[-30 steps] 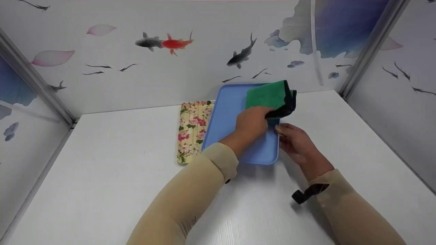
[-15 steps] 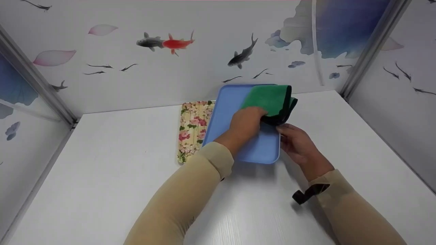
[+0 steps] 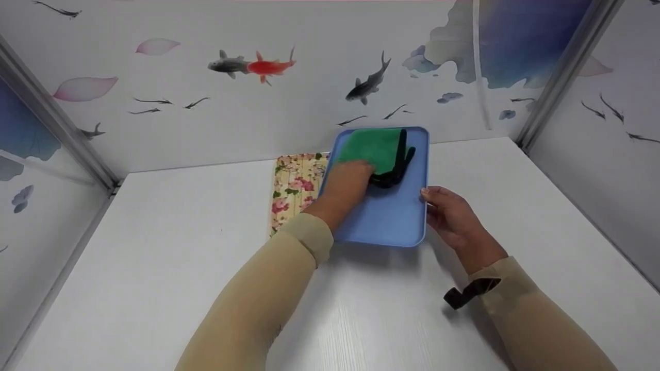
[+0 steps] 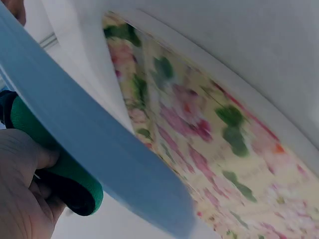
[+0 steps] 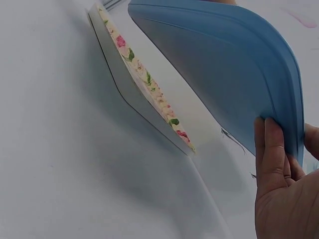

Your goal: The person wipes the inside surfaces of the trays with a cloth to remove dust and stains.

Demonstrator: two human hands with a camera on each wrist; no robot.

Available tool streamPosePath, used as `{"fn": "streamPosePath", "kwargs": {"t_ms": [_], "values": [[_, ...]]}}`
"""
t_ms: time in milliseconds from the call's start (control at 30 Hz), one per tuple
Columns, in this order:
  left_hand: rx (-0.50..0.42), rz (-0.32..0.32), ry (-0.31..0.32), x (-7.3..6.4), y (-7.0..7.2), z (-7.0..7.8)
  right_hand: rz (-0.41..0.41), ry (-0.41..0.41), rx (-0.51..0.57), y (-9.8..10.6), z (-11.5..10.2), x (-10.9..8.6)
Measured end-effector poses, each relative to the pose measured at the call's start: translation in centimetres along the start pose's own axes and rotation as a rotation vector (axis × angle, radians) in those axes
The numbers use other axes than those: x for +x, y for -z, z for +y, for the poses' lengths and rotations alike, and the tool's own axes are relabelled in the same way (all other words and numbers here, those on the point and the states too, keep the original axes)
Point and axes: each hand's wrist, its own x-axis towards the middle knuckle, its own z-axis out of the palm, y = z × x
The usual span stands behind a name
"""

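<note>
A blue tray [image 3: 386, 221] is held up off the table, tilted, its inner face toward the head camera. My right hand [image 3: 454, 216] pinches its right edge, thumb in front and fingers against the underside [image 5: 219, 64], as the right wrist view shows. My left hand [image 3: 346, 185] grips a folded green cloth [image 3: 374, 147] with black edging and presses it on the tray's upper left part. In the left wrist view the thumb and fingers curl round the folded cloth [image 4: 79, 186]. The fingertips are partly hidden in the head view.
A flower-patterned tray [image 3: 291, 193] lies on the white table [image 3: 170, 257] behind and left of the blue one, partly covered by it. The back wall [image 3: 309, 113], printed with fish, stands close behind both trays.
My left hand has slid the green cloth leftward across the blue tray, from its right edge to its upper left. My right hand keeps its hold, nearly still.
</note>
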Motion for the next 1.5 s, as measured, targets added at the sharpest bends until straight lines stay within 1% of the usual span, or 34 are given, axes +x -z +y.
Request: {"fn": "streamPosePath", "kwargs": {"t_ms": [100,167,267,400,533,600,667,733,833,900,1000,1167,1400,1500], "values": [[0.009,-0.005,0.012,-0.3,-0.2,-1.3,0.016,0.002,-0.014,0.0,-0.1,0.0],[0.018,-0.013,0.034,-0.5,-0.3,-2.0,0.021,0.002,-0.026,0.0,-0.1,0.0],[0.031,-0.054,0.065,-0.7,-0.4,-2.8,0.023,0.003,-0.033,0.0,-0.1,0.0],[0.012,-0.098,0.087,-0.9,-0.6,-3.2,0.027,0.010,-0.030,-0.1,-0.1,0.0],[-0.051,-0.085,0.119,-1.2,-0.6,-3.2,0.038,0.018,-0.024,-0.2,-0.1,0.1],[-0.082,-0.081,0.142,-1.3,-0.6,-3.0,0.041,0.020,-0.020,-0.2,-0.1,0.1],[-0.113,-0.100,0.179,-1.4,-0.5,-2.6,0.044,0.018,-0.021,-0.2,-0.1,0.1],[-0.136,-0.101,0.205,-1.5,-0.3,-2.2,0.046,0.014,-0.021,-0.2,-0.2,0.1],[-0.179,-0.078,0.221,-1.6,-0.3,-1.6,0.047,0.011,-0.017,-0.1,-0.3,0.1],[-0.198,-0.039,0.204,-1.8,-0.3,-1.1,0.044,0.012,-0.016,-0.1,-0.3,0.1],[-0.224,-0.012,0.178,-2.1,-0.1,-0.3,0.041,0.013,-0.012,-0.1,-0.4,0.1],[-0.239,-0.028,0.146,-2.6,0.3,1.3,0.047,0.008,0.002,0.0,-0.3,0.0],[-0.249,-0.035,0.118,-2.9,0.4,3.0,0.033,0.005,0.053,0.0,-0.4,-0.1],[-0.255,-0.058,0.099,-3.1,0.6,3.7,0.033,0.002,0.072,0.0,-0.4,-0.1]]}}
